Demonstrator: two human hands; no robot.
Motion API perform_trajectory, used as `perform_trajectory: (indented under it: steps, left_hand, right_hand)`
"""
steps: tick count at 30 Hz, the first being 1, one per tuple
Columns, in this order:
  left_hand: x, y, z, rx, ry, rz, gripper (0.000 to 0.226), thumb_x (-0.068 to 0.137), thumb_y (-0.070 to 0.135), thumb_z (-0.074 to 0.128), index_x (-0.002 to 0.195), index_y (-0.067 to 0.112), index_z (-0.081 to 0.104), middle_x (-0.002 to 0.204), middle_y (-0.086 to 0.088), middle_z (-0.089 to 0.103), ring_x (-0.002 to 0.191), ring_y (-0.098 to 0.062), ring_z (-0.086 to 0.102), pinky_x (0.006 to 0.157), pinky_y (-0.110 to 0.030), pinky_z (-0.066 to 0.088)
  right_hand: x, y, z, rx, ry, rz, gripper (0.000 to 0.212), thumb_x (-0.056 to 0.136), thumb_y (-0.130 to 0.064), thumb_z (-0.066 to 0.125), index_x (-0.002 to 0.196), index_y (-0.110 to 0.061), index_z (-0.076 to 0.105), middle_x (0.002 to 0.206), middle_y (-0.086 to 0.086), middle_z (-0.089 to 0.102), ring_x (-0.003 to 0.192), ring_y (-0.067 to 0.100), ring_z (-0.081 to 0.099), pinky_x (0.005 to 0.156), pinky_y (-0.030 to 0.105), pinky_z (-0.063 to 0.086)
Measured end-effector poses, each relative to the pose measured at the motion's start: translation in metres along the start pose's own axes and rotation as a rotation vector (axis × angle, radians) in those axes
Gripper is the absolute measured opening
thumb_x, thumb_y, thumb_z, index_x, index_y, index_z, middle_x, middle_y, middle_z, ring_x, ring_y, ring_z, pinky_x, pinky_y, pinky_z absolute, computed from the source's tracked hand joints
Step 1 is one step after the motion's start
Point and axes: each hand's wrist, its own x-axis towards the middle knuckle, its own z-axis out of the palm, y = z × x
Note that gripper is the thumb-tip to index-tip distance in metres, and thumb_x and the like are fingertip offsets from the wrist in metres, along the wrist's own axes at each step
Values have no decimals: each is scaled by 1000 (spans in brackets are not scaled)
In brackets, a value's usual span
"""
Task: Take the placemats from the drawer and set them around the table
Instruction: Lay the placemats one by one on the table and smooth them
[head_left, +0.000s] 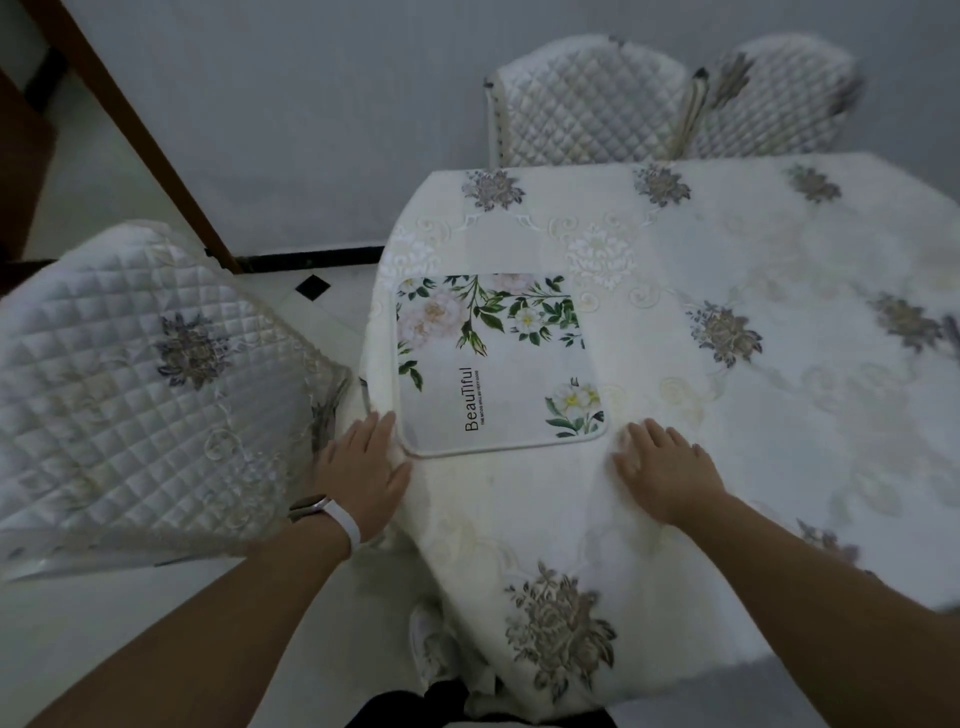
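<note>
A white placemat (498, 364) printed with green leaves, pale flowers and the word "Beautiful" lies flat near the left corner of the table (727, 270), which wears a cream cloth with grey embroidered flowers. My left hand (363, 467) rests flat on the cloth at the table's edge, fingertips touching the mat's near left corner. My right hand (662, 467) lies flat on the cloth just right of the mat's near right corner, fingers spread. Neither hand holds anything. No drawer and no other placemats are in view.
A quilted white chair (135, 384) stands close on the left of the table. Two more quilted chairs (587, 104) stand at the far side against the wall. A brown door frame (156, 150) slants at the upper left. Pale tiled floor lies between.
</note>
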Motion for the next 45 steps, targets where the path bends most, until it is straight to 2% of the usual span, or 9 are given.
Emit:
perform_trajectory:
  steps: [3, 6, 12, 14, 19, 23, 28, 36, 45]
  left_hand:
    - [-8, 10, -8, -129, 8, 64, 68, 94, 45, 49, 151, 19, 24, 156, -8, 29, 142, -25, 27, 114, -43, 26]
    - [-7, 19, -19, -184, 7, 173, 62, 93, 39, 54, 147, 15, 35, 151, -9, 38, 139, -26, 34, 112, -40, 31]
    - [-9, 44, -43, 8, 91, 519, 58, 84, 43, 46, 127, 7, 60, 131, -17, 59, 120, -34, 56, 100, -48, 45]
    - [-12, 55, -50, 33, 116, 591, 53, 82, 39, 53, 121, 5, 63, 125, -18, 63, 114, -36, 60, 95, -50, 49]
    - [-27, 86, -65, 30, 163, 602, 49, 85, 36, 62, 127, 10, 60, 133, -13, 58, 122, -31, 54, 102, -45, 43]
    - [-42, 121, -65, 8, 195, 611, 47, 85, 34, 63, 126, 11, 61, 133, -12, 58, 122, -31, 54, 100, -46, 43]
    - [-69, 195, -49, 39, 191, 687, 48, 85, 36, 60, 127, 12, 60, 131, -10, 60, 119, -29, 56, 97, -45, 47]
    - [-142, 356, -1, 65, 133, 812, 54, 87, 46, 51, 134, 19, 54, 140, -6, 53, 127, -25, 48, 101, -43, 43]
    - [-234, 518, 50, 48, 113, 1106, 44, 84, 33, 65, 124, 13, 63, 131, -13, 60, 118, -32, 56, 94, -45, 48]
  right_hand:
    - [-27, -10, -5, 15, 85, -11, 54, 97, -51, 35, 143, -24, 43, 150, 1, 43, 131, 24, 44, 103, 39, 38]
    - [-49, -22, -10, 73, 171, -15, 47, 96, -46, 43, 134, -21, 54, 134, 1, 57, 116, 25, 54, 91, 36, 44]
    - [-75, -20, -29, 49, 221, -34, 48, 96, -46, 44, 137, -22, 51, 133, 0, 58, 115, 25, 54, 89, 35, 44]
    - [-80, -15, -39, 37, 249, -34, 49, 96, -46, 44, 139, -23, 50, 134, 0, 57, 115, 25, 54, 89, 35, 45]
    - [-98, 1, -58, 16, 311, -59, 48, 96, -48, 44, 137, -23, 52, 134, -1, 57, 115, 25, 54, 88, 35, 46]
    - [-124, 27, -60, 33, 347, -63, 49, 96, -49, 45, 137, -24, 51, 134, -3, 56, 116, 24, 54, 89, 36, 46]
    - [-178, 84, -44, 86, 390, -27, 48, 97, -50, 41, 136, -24, 51, 135, -3, 55, 118, 23, 51, 92, 36, 45]
    - [-286, 205, -13, 178, 463, 64, 47, 96, -49, 42, 134, -25, 53, 133, 2, 53, 119, 25, 49, 96, 38, 42]
    - [-419, 335, 32, 226, 502, 301, 45, 93, -50, 40, 126, -24, 55, 132, -1, 50, 120, 23, 44, 97, 40, 40]
